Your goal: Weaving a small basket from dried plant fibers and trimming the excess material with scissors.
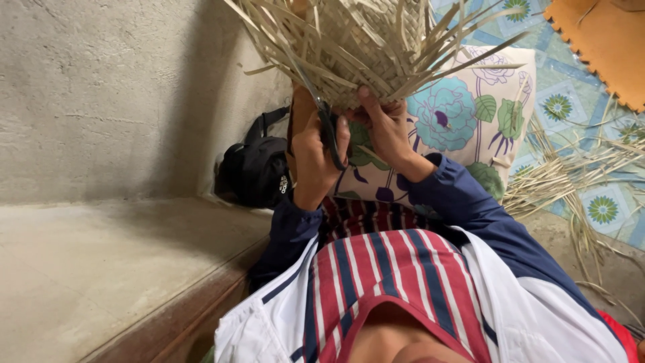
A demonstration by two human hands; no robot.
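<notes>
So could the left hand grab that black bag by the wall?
Probably yes, but not right away. The black bag sits close beside the left hand with nothing between them, so the way looks free. The hand is full, though: it grips the scissors, held up at the woven basket.

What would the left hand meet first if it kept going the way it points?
Most likely the woven straw piece: the left hand holds scissors that already reach among its loose strips, and the right hand grips its edge alongside.
</notes>
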